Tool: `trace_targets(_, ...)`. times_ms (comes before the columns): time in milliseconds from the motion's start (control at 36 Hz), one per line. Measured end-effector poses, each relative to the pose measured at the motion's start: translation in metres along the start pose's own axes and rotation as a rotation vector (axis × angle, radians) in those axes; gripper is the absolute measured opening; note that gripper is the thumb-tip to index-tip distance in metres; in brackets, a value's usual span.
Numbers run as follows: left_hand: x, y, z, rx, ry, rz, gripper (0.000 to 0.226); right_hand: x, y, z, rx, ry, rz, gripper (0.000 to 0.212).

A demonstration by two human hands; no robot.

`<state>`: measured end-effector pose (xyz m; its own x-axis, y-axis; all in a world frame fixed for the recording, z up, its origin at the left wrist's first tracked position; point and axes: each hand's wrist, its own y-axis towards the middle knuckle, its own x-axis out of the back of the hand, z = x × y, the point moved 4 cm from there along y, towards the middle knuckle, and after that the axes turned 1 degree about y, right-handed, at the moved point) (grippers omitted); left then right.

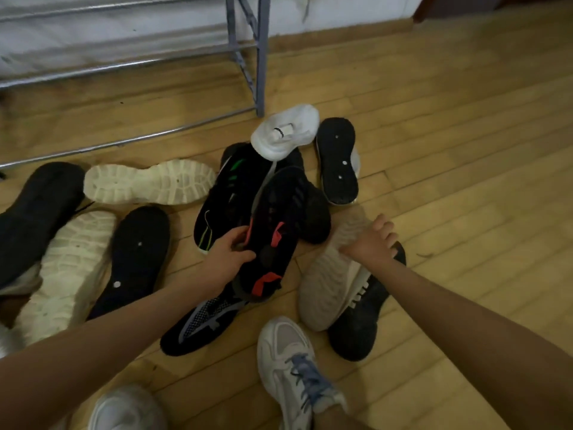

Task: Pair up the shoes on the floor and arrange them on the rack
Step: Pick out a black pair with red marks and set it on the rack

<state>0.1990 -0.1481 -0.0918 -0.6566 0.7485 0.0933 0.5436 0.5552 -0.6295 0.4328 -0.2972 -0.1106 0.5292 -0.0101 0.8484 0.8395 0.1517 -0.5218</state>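
Several shoes lie jumbled on the wooden floor below the metal shoe rack [245, 54]. My left hand [231, 252] grips the edge of a black shoe with red marks [276, 231] in the middle of the pile. My right hand [373, 242] grips a black shoe with a beige sole [328, 283], lying on its side at the right. A black shoe with green marks [228, 193] lies beside the red-marked one, and a white shoe [285, 131] rests on top of the pile. A cream-soled shoe [148, 181] lies upside down at the left.
More upturned shoes lie at the left: a black sole [133, 259], a cream sole [68, 274] and a dark shoe [34, 215]. Another black sole [338, 162] sits right of the pile. My own feet wear white sneakers [297, 370] at the bottom.
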Motion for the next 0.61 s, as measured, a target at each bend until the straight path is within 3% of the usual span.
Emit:
trace_targets(83,-0.001,0.003,0.002,0.005,-0.008,-0.016,0.051,-0.002,0.01,-0.013,-0.118,0.091,0.171,0.12)
trace_targets(167,0.003,0.004,0.004,0.002,-0.027,-0.036,0.051,0.001,0.011,-0.013,0.019,0.149,0.179,0.103)
trace_targets(250,0.006,0.002,0.006,-0.013,-0.05,-0.05,0.052,0.008,0.007,-0.004,0.01,0.432,0.153,0.081)
trace_targets(333,0.01,-0.002,0.006,-0.023,-0.096,-0.067,0.051,0.024,-0.008,0.028,0.216,0.601,0.176,0.063)
trace_targets(417,0.012,-0.006,0.003,-0.03,-0.135,-0.066,0.05,0.037,-0.016,0.056,0.415,0.672,0.208,0.062)
trace_targets(528,0.017,-0.007,0.004,-0.038,-0.136,-0.1,0.054,0.04,-0.011,0.063,0.343,0.853,0.356,0.075)
trace_targets(611,0.019,-0.007,0.003,-0.063,-0.106,-0.106,0.054,0.038,-0.009,0.042,0.35,0.616,0.233,0.064)
